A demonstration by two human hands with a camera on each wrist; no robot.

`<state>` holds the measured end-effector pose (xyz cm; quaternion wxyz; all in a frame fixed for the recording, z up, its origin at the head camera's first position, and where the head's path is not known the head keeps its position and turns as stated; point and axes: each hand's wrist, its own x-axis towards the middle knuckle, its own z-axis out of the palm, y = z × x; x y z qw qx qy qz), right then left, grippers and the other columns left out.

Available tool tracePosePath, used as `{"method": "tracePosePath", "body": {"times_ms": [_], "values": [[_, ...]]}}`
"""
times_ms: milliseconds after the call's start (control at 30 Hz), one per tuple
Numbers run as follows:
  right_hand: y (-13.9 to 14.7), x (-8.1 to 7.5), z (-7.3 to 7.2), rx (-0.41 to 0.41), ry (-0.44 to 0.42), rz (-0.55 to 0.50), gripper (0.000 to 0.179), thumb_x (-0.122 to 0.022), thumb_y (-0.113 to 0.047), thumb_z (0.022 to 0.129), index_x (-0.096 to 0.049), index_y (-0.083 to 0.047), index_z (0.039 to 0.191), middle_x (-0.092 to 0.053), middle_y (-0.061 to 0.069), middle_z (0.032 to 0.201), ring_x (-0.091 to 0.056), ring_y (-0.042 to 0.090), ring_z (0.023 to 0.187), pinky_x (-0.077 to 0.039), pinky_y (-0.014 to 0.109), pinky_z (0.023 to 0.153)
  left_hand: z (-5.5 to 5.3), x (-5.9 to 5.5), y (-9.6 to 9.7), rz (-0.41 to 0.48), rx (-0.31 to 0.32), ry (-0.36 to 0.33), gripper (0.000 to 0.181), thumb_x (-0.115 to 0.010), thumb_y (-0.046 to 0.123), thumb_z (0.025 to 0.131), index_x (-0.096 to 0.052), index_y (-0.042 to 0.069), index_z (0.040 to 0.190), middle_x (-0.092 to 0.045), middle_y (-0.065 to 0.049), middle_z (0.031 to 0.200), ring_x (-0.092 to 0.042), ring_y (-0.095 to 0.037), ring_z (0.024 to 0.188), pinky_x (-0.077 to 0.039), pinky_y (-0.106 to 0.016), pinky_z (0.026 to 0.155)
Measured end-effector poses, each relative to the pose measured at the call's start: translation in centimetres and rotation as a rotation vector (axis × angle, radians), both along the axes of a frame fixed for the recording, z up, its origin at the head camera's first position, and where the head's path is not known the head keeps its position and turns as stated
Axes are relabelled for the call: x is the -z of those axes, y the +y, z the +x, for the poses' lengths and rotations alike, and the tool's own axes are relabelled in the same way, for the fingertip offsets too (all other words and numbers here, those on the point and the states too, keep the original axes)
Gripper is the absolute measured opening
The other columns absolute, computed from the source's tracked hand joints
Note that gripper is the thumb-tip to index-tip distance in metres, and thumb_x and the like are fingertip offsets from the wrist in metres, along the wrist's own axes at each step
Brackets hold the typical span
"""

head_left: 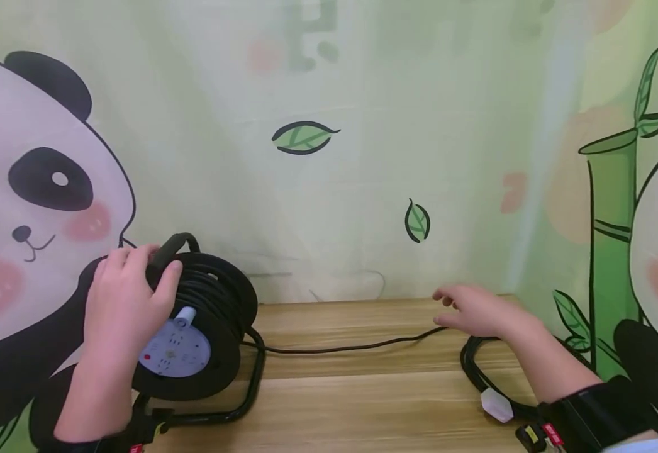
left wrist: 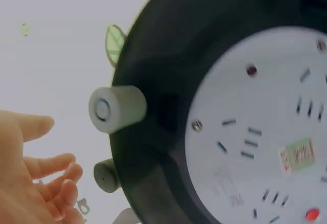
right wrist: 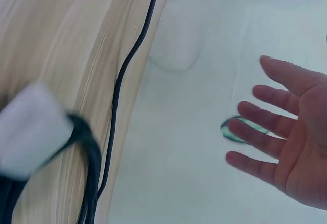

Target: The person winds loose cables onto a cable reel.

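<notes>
A black cable reel with a pale grey socket face stands on its tube frame at the left. My left hand is at its top left, overlapping the black carry handle in the head view. In the left wrist view that hand shows beside the reel's rim and the white winding knob, its fingers loosely bent around nothing. At the right, my right hand hovers above a loose coil of black cable, fingers spread and holding nothing. A white plug lies by the coil.
One strand of black cable runs across the wooden table from the reel to the coil. Behind stands a pale green curtain printed with pandas, leaves and bamboo, close to the table's back edge.
</notes>
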<state>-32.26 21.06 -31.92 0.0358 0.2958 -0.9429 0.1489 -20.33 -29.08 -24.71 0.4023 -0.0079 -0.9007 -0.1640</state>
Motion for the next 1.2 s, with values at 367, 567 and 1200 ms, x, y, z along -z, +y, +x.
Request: {"method": "tracePosePath", "body": {"times_ms": [367,567,1200], "values": [[-7.4,0.6,-3.4,-0.076,0.097,-0.101,0.045,-0.065,-0.034,0.091,-0.056,-0.009,0.127,-0.057,0.008,0.126,-0.05,0.024,0.113,-0.042,0.046,0.094,0.8,2.7,0.9,0.065,0.012,0.072,0.031,-0.054,0.035,0.096,-0.064,0.006,0.088,-0.058,-0.005,0.067,-0.05,-0.022,0.062,-0.042,-0.039,0.052],[-11.3,1.8,-4.9,-0.093,0.074,-0.14,0.046,-0.066,-0.034,0.09,-0.056,-0.009,0.127,-0.057,0.007,0.126,-0.049,0.022,0.115,-0.041,0.043,0.095,0.1,4.3,0.9,0.07,-0.047,0.048,0.039,-0.054,0.043,0.095,-0.058,0.013,0.07,-0.048,0.001,0.052,-0.045,-0.02,0.051,-0.036,-0.035,0.043],[-25.6,9.3,-4.6,-0.152,-0.207,-0.125,0.044,-0.06,-0.03,0.095,-0.053,-0.006,0.131,-0.056,0.008,0.128,-0.05,0.02,0.116,-0.042,0.038,0.095,0.8,4.8,0.2,0.199,-0.157,-0.526,0.063,-0.035,0.07,0.09,-0.055,0.014,0.07,-0.05,-0.005,0.064,-0.049,-0.023,0.062,-0.036,-0.036,0.045]]}}
